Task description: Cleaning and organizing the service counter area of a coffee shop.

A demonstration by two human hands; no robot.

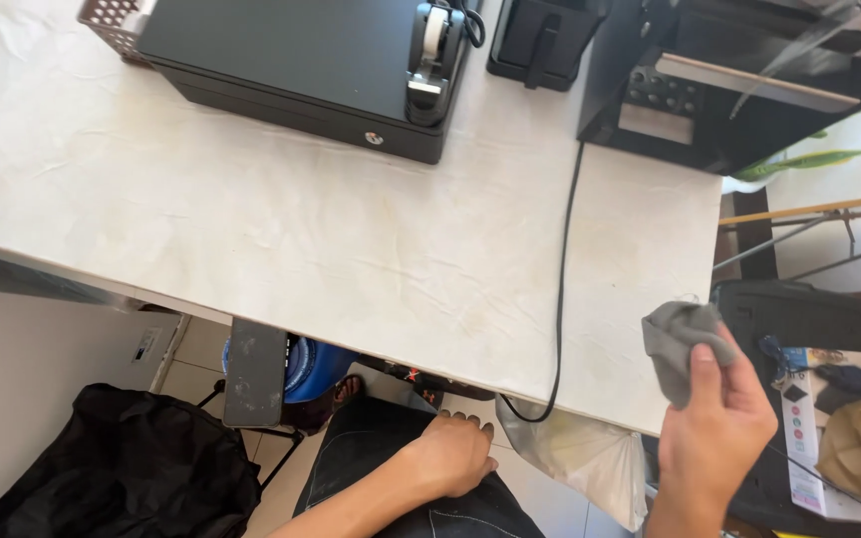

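Left grip (453,453) flat on thigh, holding nothing. Right grip (717,418) pinched around grey cloth (678,337), bunched above thumb, beside desk (281,249) edge.

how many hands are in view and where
2. The left hand rests on the person's dark-trousered thigh below the white table's edge. The right hand holds a grey cloth off the table's right corner.

We see both forearms bare to the frame edge: no sleeves, watch, rings or gloves on the left hand (453,453) or the right hand (712,433). We note short, unpainted fingernails. The legs are covered by dark denim trousers (391,478) with pale contrast stitching along the seams.
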